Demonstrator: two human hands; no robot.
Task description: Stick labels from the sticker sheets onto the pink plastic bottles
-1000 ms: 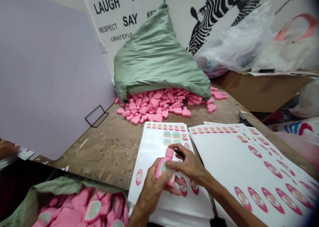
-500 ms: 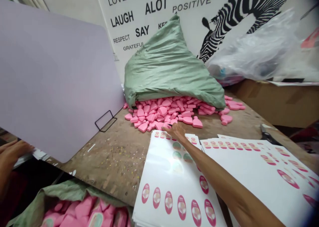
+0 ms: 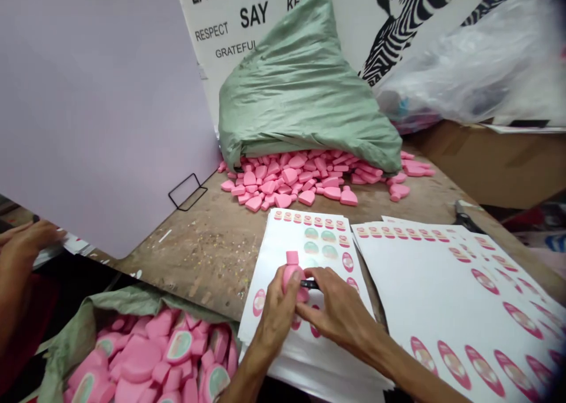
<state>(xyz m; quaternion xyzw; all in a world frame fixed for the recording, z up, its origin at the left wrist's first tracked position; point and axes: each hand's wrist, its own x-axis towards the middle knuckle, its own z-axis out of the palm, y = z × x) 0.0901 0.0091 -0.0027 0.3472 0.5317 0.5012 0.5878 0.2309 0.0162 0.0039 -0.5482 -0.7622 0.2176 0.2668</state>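
Note:
My left hand (image 3: 276, 308) grips a small pink bottle-shaped piece (image 3: 292, 260), held upright with its narrow neck up. Against the piece's right side, my right hand (image 3: 333, 302) pinches a thin black tool (image 3: 309, 284). Both hands are over a stack of white sticker sheets (image 3: 278, 243) printed with pink ovals, green rounded stickers and small labels. Behind the sheets, many pink pieces (image 3: 289, 176) spill from a green sack (image 3: 300, 102). More pink pieces (image 3: 139, 359), some bearing green stickers, fill an open sack (image 3: 73, 338) at the lower left.
A second stack of sticker sheets (image 3: 398, 261) lies to the right, with scissors (image 3: 464, 215) behind it. A pale divider panel (image 3: 101, 114) with a black wire stand (image 3: 188, 192) rises at the left. Another person's hand (image 3: 26, 243) shows at the left edge. Cardboard box (image 3: 490, 161) at right.
My right hand has come back from the pink pile to the front sheets. My left hand has come into view, and a pink piece is now between the hands. The view has tilted down.

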